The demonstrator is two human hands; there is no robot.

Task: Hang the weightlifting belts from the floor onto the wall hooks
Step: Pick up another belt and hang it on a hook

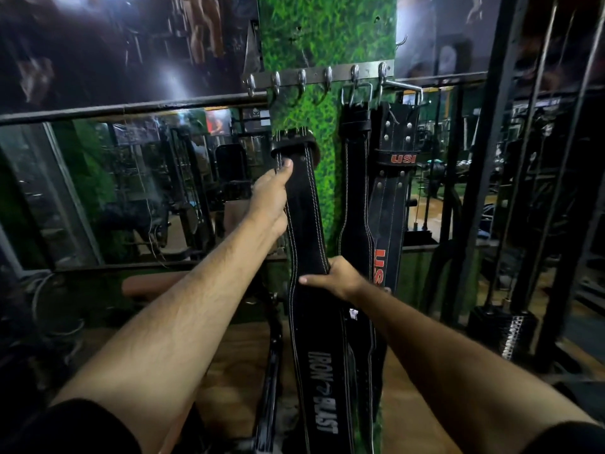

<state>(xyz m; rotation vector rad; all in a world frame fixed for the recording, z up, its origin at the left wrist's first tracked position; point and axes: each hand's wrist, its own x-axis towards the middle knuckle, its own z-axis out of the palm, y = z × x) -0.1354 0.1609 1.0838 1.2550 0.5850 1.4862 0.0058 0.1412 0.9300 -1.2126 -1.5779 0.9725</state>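
The left hand (271, 194) is gripping the upper part of a black belt (307, 231), thumb lying across its front just under the buckle end, fingers wrapped behind it. The right hand (337, 276) is pinching the same belt lower down at its narrow waist, thumb across the front and fingers curled round the edge. The belt is hanging long between and below both hands, white double stitching running down its edges and "IRON BLAST" printed in pale letters beneath the right hand. Its folded top is sitting below the hook rail (319, 75), apparently not yet on a hook, though the dim light is making that hard to judge. Right of the left hand, two more black belts are hanging from the rail: a plain belt (355, 178) and a USI belt (394, 178) with red lettering. Both are hanging against the green turf panel (327, 31).
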